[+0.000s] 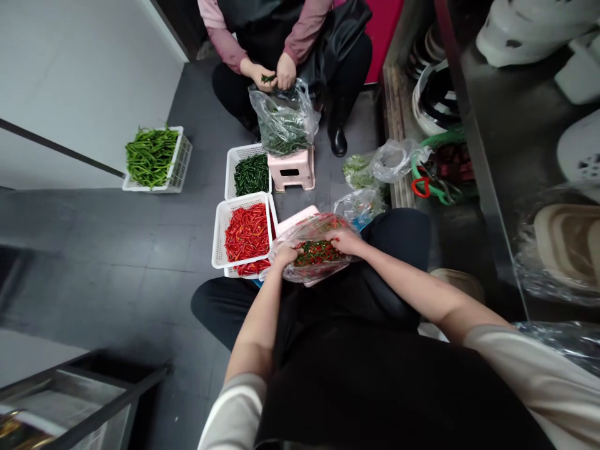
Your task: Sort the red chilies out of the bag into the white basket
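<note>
A clear plastic bag (pixel 313 272) of red chilies with green stems (pixel 319 252) rests in front of my lap, on a pink stool (pixel 300 219). My left hand (pixel 287 254) is closed on the left edge of the bag's opening. On the opposite side, my right hand (pixel 347 241) grips the right edge, its fingertips partly hidden. Just left of the bag, a white basket (pixel 218 240) holds loose red chilies (pixel 248 232). It sits over another basket with red chilies, mostly covered.
Across from me, a person's hands (pixel 274 74) work above a bag of green chilies (pixel 285 128) on a pink stool (pixel 293 170). Green chilies (pixel 252 175) fill a basket beside it. Long green peppers (pixel 150 157) stand by the wall. Scissors (pixel 422 186) and a metal shelf (pixel 504 156) are right.
</note>
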Motion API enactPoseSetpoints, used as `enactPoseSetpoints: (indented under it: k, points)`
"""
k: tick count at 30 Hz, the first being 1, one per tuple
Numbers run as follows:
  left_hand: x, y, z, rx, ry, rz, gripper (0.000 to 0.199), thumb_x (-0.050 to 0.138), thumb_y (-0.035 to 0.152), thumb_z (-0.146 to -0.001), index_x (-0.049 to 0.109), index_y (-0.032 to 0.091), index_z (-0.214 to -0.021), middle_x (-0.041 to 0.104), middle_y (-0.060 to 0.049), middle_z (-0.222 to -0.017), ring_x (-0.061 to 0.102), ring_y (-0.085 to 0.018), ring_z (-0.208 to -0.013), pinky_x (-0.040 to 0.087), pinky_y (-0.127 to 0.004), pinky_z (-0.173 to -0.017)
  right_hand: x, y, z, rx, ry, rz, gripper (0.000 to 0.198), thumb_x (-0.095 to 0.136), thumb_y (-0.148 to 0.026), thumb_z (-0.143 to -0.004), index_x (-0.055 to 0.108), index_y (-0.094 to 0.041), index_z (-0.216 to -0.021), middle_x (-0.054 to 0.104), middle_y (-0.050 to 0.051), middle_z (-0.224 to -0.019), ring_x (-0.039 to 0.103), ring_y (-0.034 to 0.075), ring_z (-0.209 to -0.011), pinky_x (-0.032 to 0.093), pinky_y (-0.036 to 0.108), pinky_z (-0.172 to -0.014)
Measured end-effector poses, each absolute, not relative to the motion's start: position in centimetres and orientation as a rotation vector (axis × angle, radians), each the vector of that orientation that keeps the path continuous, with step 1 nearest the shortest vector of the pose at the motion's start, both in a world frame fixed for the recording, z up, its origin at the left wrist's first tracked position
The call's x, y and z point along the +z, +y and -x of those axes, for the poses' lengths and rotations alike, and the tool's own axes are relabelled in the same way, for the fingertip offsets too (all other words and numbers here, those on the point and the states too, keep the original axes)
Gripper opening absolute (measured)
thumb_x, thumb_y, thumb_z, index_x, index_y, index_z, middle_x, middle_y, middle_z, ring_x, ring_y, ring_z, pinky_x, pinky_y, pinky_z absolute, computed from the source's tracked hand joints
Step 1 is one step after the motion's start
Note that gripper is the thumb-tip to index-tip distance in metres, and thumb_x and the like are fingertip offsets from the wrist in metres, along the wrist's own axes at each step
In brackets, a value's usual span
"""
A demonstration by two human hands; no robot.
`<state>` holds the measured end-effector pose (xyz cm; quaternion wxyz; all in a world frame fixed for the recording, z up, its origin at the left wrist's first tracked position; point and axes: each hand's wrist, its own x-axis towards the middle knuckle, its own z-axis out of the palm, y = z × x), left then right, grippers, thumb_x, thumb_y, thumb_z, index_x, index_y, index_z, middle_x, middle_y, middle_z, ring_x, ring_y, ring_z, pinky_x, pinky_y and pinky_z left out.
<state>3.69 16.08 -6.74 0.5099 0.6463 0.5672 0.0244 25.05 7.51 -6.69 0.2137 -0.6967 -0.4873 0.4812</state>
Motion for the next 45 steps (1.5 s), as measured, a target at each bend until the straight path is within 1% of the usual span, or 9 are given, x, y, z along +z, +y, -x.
enactPoseSetpoints:
  k: [5, 12, 15, 22, 29, 34, 38, 42, 45]
  points:
    - [-6.0, 14.7, -3.8, 0.184, 1.122, -1.258, 0.026, 0.066, 0.013, -0.066, 0.062, 0.014, -0.092, 0.064, -0.002, -0.081, 0.058, -0.013, -0.074, 0.048, -0.029, -0.078, -7.2, 9.3, -23.9, 1.570, -0.960, 1.694, 0.015, 0.064, -0.025, -0.073, 0.067, -0.017, -0.084, 0.059, -0.002, -0.059, 0.042, 0.005, -0.040, 0.029, 0.017, -0.037]
    - [-5.2, 13.2, -5.2, 0.268, 0.967, -1.115, 0.057, 0.065, 0.007, -0.066, 0.048, 0.016, -0.119, 0.066, -0.003, -0.092, 0.061, -0.013, -0.085, 0.046, -0.030, -0.086, -6.5, 9.2, -23.6, 1.605, -1.062, 1.560, 0.031, 0.063, -0.041, -0.073, 0.067, -0.015, -0.090, 0.049, -0.006, -0.051, 0.036, 0.005, -0.040, 0.024, 0.017, -0.038]
    - [-5.0, 12.8, -5.7, 0.264, 1.019, -1.227, 0.053, 0.067, 0.009, -0.066, 0.050, 0.016, -0.115, 0.064, -0.002, -0.091, 0.060, -0.011, -0.083, 0.046, -0.026, -0.082, -6.1, 9.2, -23.3, 1.603, -1.169, 1.496, 0.029, 0.062, -0.038, -0.072, 0.069, -0.014, -0.087, 0.049, -0.005, -0.052, 0.035, 0.005, -0.043, 0.023, 0.018, -0.040]
    - [-5.8, 11.9, -5.4, 0.248, 1.129, -1.070, 0.029, 0.072, 0.029, -0.070, 0.054, 0.015, -0.087, 0.058, 0.002, -0.066, 0.056, -0.008, -0.058, 0.040, -0.019, -0.056, -6.7, 9.2, -22.8, 1.294, -1.040, 1.606, 0.019, 0.057, -0.030, -0.072, 0.065, -0.013, -0.076, 0.053, -0.001, -0.056, 0.041, 0.009, -0.051, 0.031, 0.021, -0.048]
    - [-6.5, 12.1, -5.1, 0.205, 1.284, -1.175, 0.037, 0.068, 0.049, -0.070, 0.054, 0.015, -0.066, 0.052, 0.003, -0.050, 0.038, -0.005, -0.042, 0.027, -0.020, -0.045, -7.2, 9.2, -22.6, 1.187, -0.977, 1.581, 0.015, 0.061, -0.029, -0.070, 0.064, -0.015, -0.076, 0.061, 0.000, -0.067, 0.049, 0.011, -0.059, 0.037, 0.021, -0.052]
    - [-5.9, 11.8, -5.8, 0.366, 1.104, -1.087, 0.036, 0.070, 0.046, -0.069, 0.052, 0.016, -0.067, 0.045, 0.006, -0.052, 0.038, -0.004, -0.045, 0.026, -0.018, -0.046, -7.6, 9.3, -22.3, 1.526, -0.528, 1.492, 0.006, 0.056, -0.024, -0.076, 0.055, -0.017, -0.075, 0.060, 0.000, -0.063, 0.043, 0.008, -0.046, 0.029, 0.018, -0.040]
    - [-5.6, 11.7, -6.3, 0.507, 1.061, -0.940, 0.034, 0.069, 0.044, -0.071, 0.051, 0.016, -0.072, 0.046, 0.006, -0.057, 0.037, -0.003, -0.047, 0.026, -0.017, -0.045, -7.6, 9.4, -22.9, 1.769, -0.109, 1.489, 0.017, 0.046, -0.017, -0.081, 0.048, -0.016, -0.064, 0.049, -0.001, -0.049, 0.038, 0.007, -0.040, 0.026, 0.018, -0.036]
    - [-5.8, 11.9, -6.1, 0.569, 1.132, -0.916, 0.024, 0.068, 0.035, -0.074, 0.055, 0.015, -0.079, 0.049, 0.005, -0.059, 0.041, -0.003, -0.050, 0.032, -0.016, -0.050, -7.0, 8.8, -23.2, 1.904, -0.259, 1.480, 0.027, 0.054, -0.034, -0.083, 0.047, -0.017, -0.063, 0.037, -0.006, -0.043, 0.027, 0.005, -0.035, 0.017, 0.018, -0.033]
    - [-6.0, 11.9, -5.9, 0.566, 1.119, -0.886, 0.019, 0.070, 0.026, -0.073, 0.058, 0.014, -0.081, 0.055, 0.003, -0.065, 0.047, -0.003, -0.055, 0.038, -0.015, -0.054, -6.5, 8.3, -22.8, 2.002, -0.579, 1.409, 0.042, 0.066, -0.053, -0.074, 0.048, -0.017, -0.063, 0.035, -0.008, -0.045, 0.023, 0.003, -0.036, 0.014, 0.018, -0.034]
